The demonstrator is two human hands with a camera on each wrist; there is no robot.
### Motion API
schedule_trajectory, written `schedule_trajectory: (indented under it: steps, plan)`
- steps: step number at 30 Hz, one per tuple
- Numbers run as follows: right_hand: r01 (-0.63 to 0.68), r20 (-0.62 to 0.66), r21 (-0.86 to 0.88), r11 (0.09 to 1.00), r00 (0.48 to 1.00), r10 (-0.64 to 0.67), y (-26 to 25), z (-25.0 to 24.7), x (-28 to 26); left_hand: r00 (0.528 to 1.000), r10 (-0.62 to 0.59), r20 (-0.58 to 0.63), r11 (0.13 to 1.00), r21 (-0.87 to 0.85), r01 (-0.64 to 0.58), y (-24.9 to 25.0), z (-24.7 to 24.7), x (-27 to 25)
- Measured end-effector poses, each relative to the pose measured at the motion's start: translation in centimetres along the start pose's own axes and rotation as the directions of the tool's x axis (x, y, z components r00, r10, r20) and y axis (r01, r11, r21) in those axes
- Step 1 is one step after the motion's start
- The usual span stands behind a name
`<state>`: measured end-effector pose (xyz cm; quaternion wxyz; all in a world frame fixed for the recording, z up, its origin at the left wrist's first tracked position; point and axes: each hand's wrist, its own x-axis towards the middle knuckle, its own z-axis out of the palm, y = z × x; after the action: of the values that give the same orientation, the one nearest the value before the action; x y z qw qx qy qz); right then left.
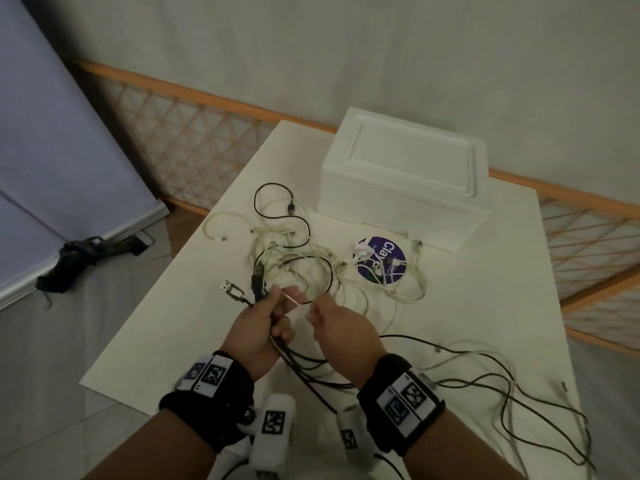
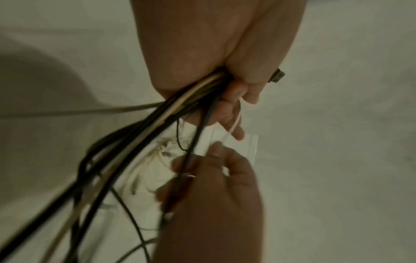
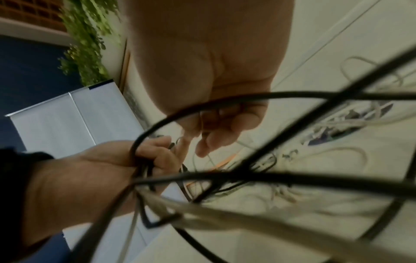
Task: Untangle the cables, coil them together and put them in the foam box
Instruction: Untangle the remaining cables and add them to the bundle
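1. The white table (image 1: 450, 323) fills the middle and lower right of the head view.
2. The foam box (image 1: 401, 171) stands on the table's far end, upper centre-right of the frame, with its lid on.
3. A tangle of cables (image 1: 287, 251), white and black, lies loose on the table at mid-frame, just in front of the box. More black strands trail off toward the lower right.
4. A round purple disc (image 1: 381, 259) lies to the right of the tangle, with white cable ends lying across it.
5. The left hand (image 1: 256, 327), low centre of the frame, has its fingers curled tight around a bundle of black and white cables. Their plug ends (image 1: 242, 289) stick up out of the fist.
6. The right hand (image 1: 343, 327), just beside the left, pinches a thin white strand (image 1: 294, 301) between thumb and fingertips. The strand runs across to the left hand.
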<state>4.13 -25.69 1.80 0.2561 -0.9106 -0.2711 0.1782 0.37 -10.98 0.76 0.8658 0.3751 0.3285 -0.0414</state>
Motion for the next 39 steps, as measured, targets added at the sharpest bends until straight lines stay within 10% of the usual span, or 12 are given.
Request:
schedule_trajectory:
  steps: [10,15,21,27,31,39]
  plan:
    - [-0.155,-0.382,-0.103,0.982,0.918,0.105,7.0,-8.2,-4.8,0.981,0.157,-0.115,0.947,-0.264,-0.183,5.7,-2.5,1.7]
    - [-0.339,-0.146,-0.176,0.924,0.937,0.316,9.4,-9.6,-6.0,0.981,0.153,-0.116,0.975,-0.145,-0.169,4.7,-3.0,2.1]
    - [-0.129,-0.200,-0.216,0.968,0.976,0.086,6.1,-7.6,-3.9,0.980,0.196,-0.033,0.977,-0.078,-0.198,3.2,0.3,0.7]
    - [0.167,-0.245,-0.206,0.964,0.945,-0.216,0.0,-6.9,-2.2,0.949,0.118,0.293,0.892,0.389,-0.231,1.2,4.7,-3.1]
    - [0.156,-0.301,-0.041,0.987,0.940,-0.161,-0.9,-6.8,-1.6,0.933,-0.022,0.360,0.867,0.471,-0.162,1.1,4.6,-3.5]
    - [-0.103,-0.296,-0.089,0.991,0.953,0.072,6.8,-5.7,-2.0,0.941,0.305,0.148,0.950,0.029,-0.312,5.2,0.1,-2.5]
